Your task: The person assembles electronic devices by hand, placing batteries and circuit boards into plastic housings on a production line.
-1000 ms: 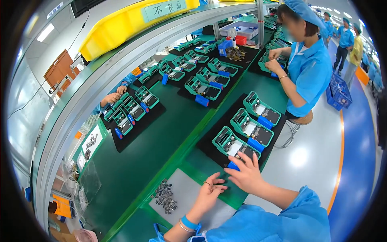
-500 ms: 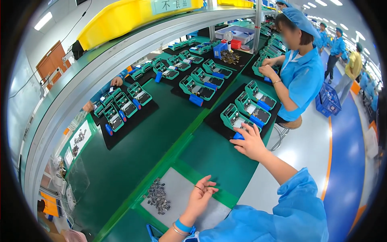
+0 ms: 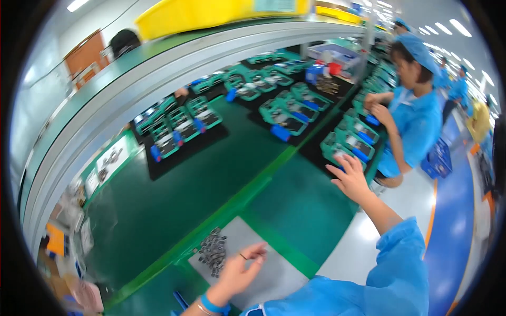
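Observation:
My right hand [image 3: 352, 181] reaches forward with its fingers spread, the tips over the near end of a green device housing [image 3: 329, 143]. Whether they touch it is blurred. This housing has electronics inside and is the nearest in a short row on a black mat. My left hand [image 3: 238, 271] is low over a grey sheet [image 3: 279, 284], palm up, its fingers curled toward the thumb. Anything between them is too smeared to make out. Beside it lies a pile of small metallic parts [image 3: 212, 252].
More green housings [image 3: 287, 118] with blue pieces stand on black mats across the green table [image 3: 195, 195]. A co-worker in blue [image 3: 414, 110] handles another at the right. A metal shelf beam [image 3: 174, 66] bearing a yellow bin [image 3: 211, 18] crosses above. A blue crate [image 3: 437, 158] sits on the floor.
The whole view has shifted and blurred, with the housings now farther right. My left hand has moved left, closer to the metallic parts. My right hand stays by the nearest housing, its fingers still spread.

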